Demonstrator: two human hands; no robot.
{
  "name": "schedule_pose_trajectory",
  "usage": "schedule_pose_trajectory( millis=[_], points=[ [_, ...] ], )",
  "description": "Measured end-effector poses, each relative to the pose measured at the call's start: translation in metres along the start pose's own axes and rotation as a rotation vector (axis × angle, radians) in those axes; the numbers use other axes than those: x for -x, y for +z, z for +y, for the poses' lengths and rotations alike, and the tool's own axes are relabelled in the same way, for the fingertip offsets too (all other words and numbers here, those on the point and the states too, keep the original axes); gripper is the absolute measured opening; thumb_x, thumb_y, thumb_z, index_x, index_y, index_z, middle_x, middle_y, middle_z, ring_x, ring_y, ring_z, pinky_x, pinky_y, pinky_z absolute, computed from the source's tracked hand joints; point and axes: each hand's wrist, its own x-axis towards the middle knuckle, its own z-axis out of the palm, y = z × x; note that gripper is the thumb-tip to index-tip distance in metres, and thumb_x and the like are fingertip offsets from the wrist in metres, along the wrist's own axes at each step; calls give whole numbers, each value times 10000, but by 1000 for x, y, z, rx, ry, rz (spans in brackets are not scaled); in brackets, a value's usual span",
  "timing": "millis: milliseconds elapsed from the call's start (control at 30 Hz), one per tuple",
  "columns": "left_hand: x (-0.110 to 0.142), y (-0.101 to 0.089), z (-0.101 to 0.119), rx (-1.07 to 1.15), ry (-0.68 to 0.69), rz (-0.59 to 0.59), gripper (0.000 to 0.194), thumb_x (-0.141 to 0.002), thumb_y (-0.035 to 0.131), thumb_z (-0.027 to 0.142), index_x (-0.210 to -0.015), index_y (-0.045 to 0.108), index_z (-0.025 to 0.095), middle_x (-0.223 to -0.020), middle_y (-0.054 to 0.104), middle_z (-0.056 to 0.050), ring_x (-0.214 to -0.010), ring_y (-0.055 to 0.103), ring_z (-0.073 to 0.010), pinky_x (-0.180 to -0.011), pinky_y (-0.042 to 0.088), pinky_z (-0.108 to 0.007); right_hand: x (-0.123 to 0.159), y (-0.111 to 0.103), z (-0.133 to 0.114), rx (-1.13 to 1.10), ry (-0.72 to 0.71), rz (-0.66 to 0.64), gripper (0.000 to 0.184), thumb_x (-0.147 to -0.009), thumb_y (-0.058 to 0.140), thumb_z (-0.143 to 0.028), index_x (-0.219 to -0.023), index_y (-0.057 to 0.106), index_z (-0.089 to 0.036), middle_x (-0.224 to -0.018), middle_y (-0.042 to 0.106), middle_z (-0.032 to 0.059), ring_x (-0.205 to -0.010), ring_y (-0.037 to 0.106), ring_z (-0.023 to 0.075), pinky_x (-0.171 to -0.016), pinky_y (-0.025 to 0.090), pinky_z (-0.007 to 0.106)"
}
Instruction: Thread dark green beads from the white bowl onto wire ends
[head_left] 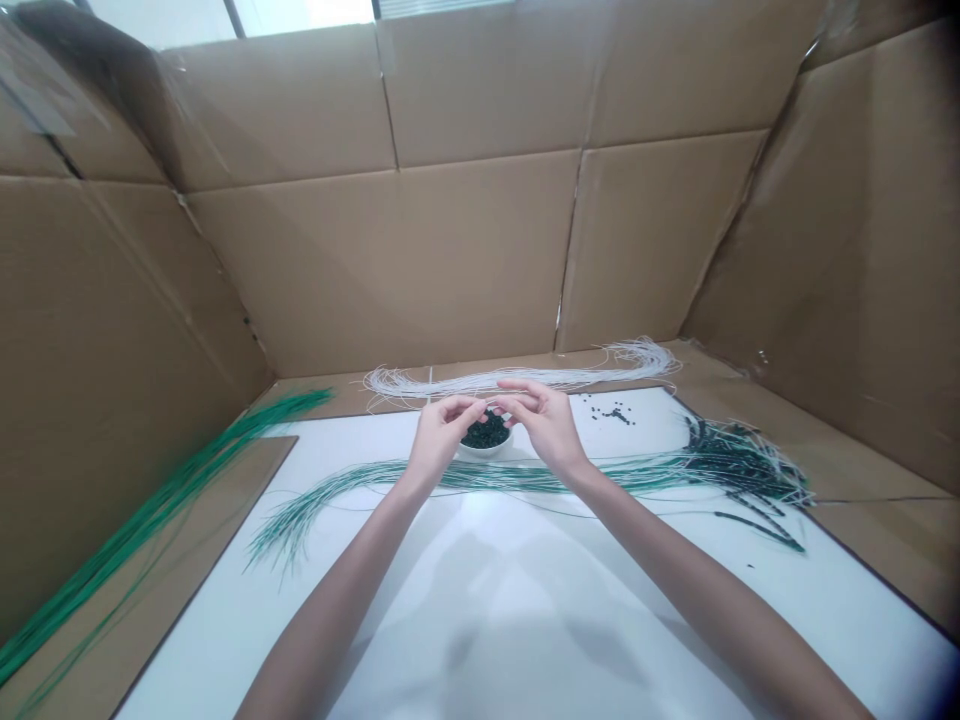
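My left hand (pixel 440 435) and my right hand (pixel 549 425) meet above a small white bowl (pixel 482 453) of dark green beads (pixel 486 432). Thumb and forefinger are pinched together on each hand, the fingertips almost touching; whatever lies between them is too small to make out. Just below the hands, a long bundle of thin green strands (pixel 495 480) runs crosswise under my wrists. Its right end is a thick cluster of dark beaded strands with white tips (pixel 739 460). Behind the hands lies a bundle of thin white strands (pixel 457 384).
Loose dark beads (pixel 616 413) are scattered right of the bowl on the white board (pixel 480 620). Another green bundle (pixel 142 525) stretches along the left side over cardboard. Tall cardboard walls (pixel 480 260) enclose the work surface at the back and both sides.
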Motion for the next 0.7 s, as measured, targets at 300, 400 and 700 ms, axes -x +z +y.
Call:
schedule_pose_trajectory(
  millis=[300, 400, 700],
  points=[
    [-1, 0, -1, -51, 18, -15, 251, -706, 578, 370, -736, 629, 126, -667, 610, -29, -602, 515, -108, -558, 369, -207, 1, 0, -1, 12, 11, 2, 280, -667, 614, -296, -900, 609, -141, -733, 679, 72, -693, 632, 182, -552, 495, 257],
    [0, -2, -1, -107, 51, -38, 259, -725, 556, 383, -723, 631, 135, -653, 608, -19, -593, 510, -104, -571, 372, -208, -3, 2, -6, 23, -19, 30, 277, -653, 629, -293, -883, 614, -139, -719, 679, 67, -698, 634, 181, -612, 507, 281],
    [-28, -74, 17, -315, 222, 48, 305, -726, 539, 414, -664, 646, 135, -791, 642, -49, -776, 549, -158, -698, 382, -222, -82, -30, -78, 126, -315, 228, 249, -629, 643, -130, -877, 617, -135, -675, 661, 34, -685, 632, 150, -704, 504, 309]
  ],
)
